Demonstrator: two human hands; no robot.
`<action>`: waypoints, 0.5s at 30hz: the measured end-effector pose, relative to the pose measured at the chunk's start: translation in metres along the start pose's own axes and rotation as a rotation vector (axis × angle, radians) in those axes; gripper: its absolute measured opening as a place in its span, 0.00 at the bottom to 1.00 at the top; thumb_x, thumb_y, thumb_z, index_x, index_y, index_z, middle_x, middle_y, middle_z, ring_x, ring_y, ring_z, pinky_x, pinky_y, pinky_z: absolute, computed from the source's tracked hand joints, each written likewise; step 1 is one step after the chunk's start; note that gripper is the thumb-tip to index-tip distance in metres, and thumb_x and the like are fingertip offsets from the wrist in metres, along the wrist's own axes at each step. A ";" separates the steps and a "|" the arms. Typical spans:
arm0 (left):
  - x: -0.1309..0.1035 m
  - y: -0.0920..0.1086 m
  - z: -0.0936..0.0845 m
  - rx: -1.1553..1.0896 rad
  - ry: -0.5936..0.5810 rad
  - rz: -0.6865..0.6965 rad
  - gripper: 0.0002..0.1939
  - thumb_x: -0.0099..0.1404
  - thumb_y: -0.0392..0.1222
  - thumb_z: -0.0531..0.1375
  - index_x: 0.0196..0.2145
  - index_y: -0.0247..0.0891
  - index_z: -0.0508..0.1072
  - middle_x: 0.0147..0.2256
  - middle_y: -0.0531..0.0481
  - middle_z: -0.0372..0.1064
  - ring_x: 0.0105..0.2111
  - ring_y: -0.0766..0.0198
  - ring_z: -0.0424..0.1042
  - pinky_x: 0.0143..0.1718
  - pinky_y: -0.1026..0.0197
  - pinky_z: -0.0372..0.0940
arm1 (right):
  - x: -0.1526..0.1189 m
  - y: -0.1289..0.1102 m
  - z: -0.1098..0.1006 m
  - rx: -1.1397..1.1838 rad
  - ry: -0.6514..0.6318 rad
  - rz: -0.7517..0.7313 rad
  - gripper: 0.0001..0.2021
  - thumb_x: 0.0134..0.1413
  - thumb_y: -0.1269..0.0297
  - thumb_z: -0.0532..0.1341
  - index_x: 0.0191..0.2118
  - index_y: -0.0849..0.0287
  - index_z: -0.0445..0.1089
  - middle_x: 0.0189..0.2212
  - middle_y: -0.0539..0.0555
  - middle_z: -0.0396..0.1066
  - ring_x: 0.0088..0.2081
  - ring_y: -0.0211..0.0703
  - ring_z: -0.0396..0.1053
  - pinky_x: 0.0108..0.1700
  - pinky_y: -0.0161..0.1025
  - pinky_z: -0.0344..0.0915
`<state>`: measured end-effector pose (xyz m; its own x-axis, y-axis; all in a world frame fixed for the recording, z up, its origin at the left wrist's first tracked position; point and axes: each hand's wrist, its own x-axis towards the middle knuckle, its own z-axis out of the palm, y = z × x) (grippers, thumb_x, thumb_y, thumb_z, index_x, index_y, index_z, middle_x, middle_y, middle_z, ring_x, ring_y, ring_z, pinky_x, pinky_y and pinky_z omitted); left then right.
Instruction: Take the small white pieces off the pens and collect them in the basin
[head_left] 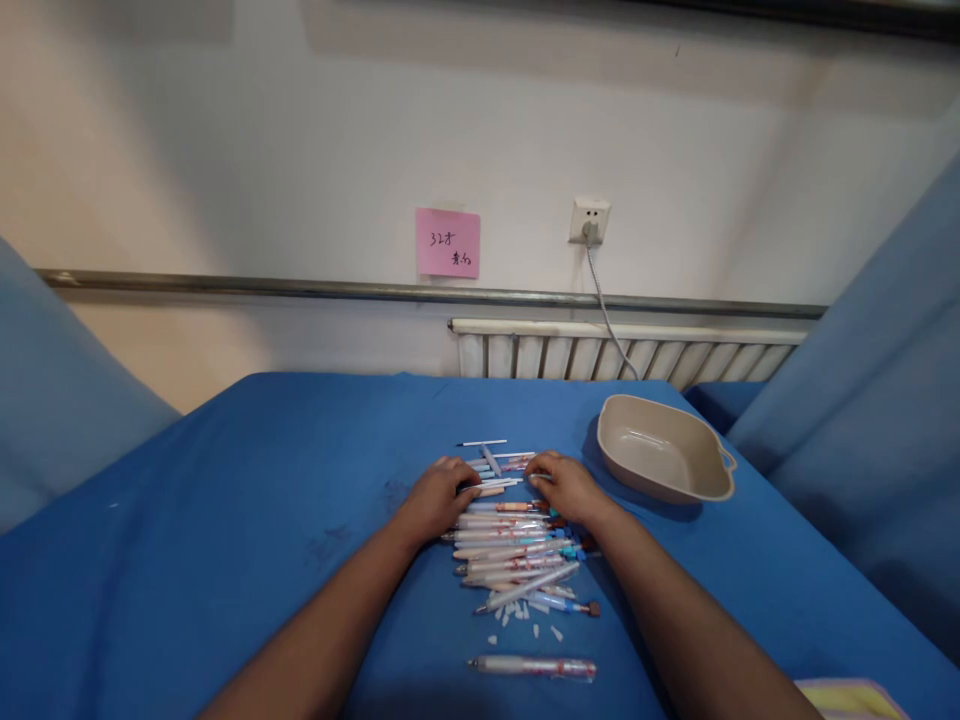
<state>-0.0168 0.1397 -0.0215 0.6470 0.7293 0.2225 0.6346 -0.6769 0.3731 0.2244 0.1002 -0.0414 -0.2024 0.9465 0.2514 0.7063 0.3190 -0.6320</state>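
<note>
Many pens (pixel 514 550) lie side by side in a pile on the blue cloth, between my forearms. My left hand (pixel 442 492) rests at the left ends of some thin white sticks (pixel 499 484) beyond the pile, its fingers curled at them. Across from it, my right hand (pixel 562 484) has its fingertips together near the right ends of these parts; what they pinch is too small to name. Small white pieces (pixel 517 612) are scattered nearer to me, and a single pen (pixel 532 667) lies apart below them. One dark-tipped thin stick (pixel 482 442) lies farthest away.
A beige basin (pixel 664 450) stands on the blue-covered table (pixel 225 520) at the right. Behind are a white radiator (pixel 540 350), a rail, and a socket (pixel 590 220) with a plugged cable. Blue curtains hang at both sides. A yellow-and-pink item shows at the lower right.
</note>
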 end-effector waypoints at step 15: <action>0.000 0.007 -0.004 -0.127 0.086 -0.068 0.12 0.63 0.45 0.53 0.37 0.38 0.73 0.34 0.49 0.72 0.36 0.61 0.68 0.40 0.61 0.60 | -0.003 -0.032 -0.003 -0.230 -0.265 -0.124 0.11 0.51 0.69 0.57 0.41 0.58 0.69 0.36 0.54 0.72 0.39 0.43 0.67 0.42 0.36 0.58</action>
<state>-0.0140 0.1359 -0.0156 0.5625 0.7825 0.2670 0.6138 -0.6116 0.4992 0.2045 0.0866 -0.0199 -0.4432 0.8910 0.0982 0.7933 0.4408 -0.4200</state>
